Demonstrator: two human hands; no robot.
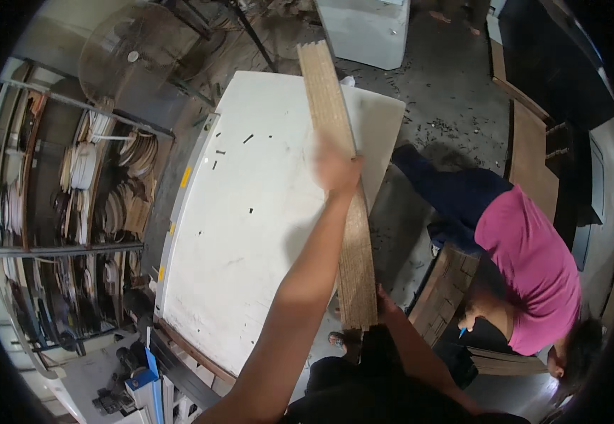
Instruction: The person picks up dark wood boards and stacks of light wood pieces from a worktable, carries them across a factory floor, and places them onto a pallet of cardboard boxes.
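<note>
A long stack of narrow particle board strips, tan with rough edges, slants from the far edge of a white-topped table toward my body. My left hand is closed across the stack near its middle, its fingers blurred by motion. Lower down, my right hand grips the right side of the stack near its close end; most of its fingers are hidden by the boards. Small dark scraps lie scattered on the white tabletop.
To the right a person in a pink shirt bends over brown boards, holding a blue pen-like thing. Racks of coiled edging strips stand left, below a large fan. Dark scraps litter the floor.
</note>
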